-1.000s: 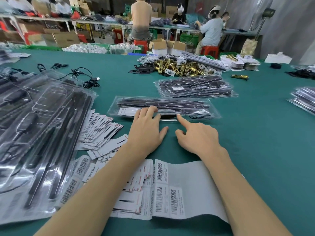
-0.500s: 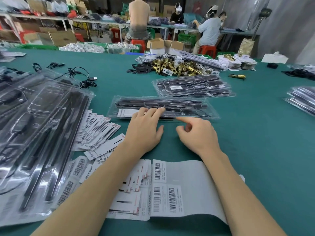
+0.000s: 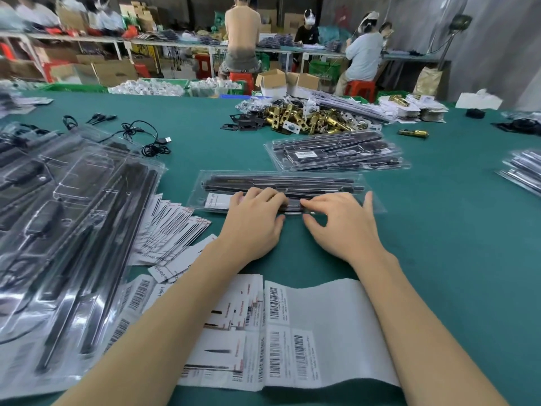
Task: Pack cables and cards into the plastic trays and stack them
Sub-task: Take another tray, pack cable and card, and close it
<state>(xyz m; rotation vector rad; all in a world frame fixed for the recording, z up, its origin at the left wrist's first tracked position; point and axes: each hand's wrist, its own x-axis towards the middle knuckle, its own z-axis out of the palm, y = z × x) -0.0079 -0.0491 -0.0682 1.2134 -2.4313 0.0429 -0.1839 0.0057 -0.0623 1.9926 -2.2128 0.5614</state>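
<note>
- Clear plastic tray (image 3: 336,183): the landmark for this entry. It lies flat on the green table (image 3: 439,259), long side across the view, packed with dark bars and a white card (image 3: 218,199) at its left end, seemingly laid face-up so the print shows through the plastic.
- Left hand (image 3: 253,227): at the tray's near edge, left of centre. Fingers curl over the rim onto the plastic and thumb sits below the edge, likely pressing the tray closed; whether it truly pinches the rim cannot be told.
- Right hand (image 3: 341,227): at the tray's near edge, just beside the left hand. Fingers bent down onto the rim, thumb stuck out to the right, apparently pressing the seam along.
- Finished stack of trays (image 3: 336,155): just behind the landmark tray, probably the destination for stacking.
- Loose cards (image 3: 164,230): fanned left of the tray, within reach for the next fill.
- Barcode label sheet (image 3: 292,332): nearer the person than the tray, under the forearms.
- Large pile of trays (image 3: 58,230): far left of the tray, overlapping.
- Loose black cable (image 3: 146,139): behind and left of the tray.
</note>
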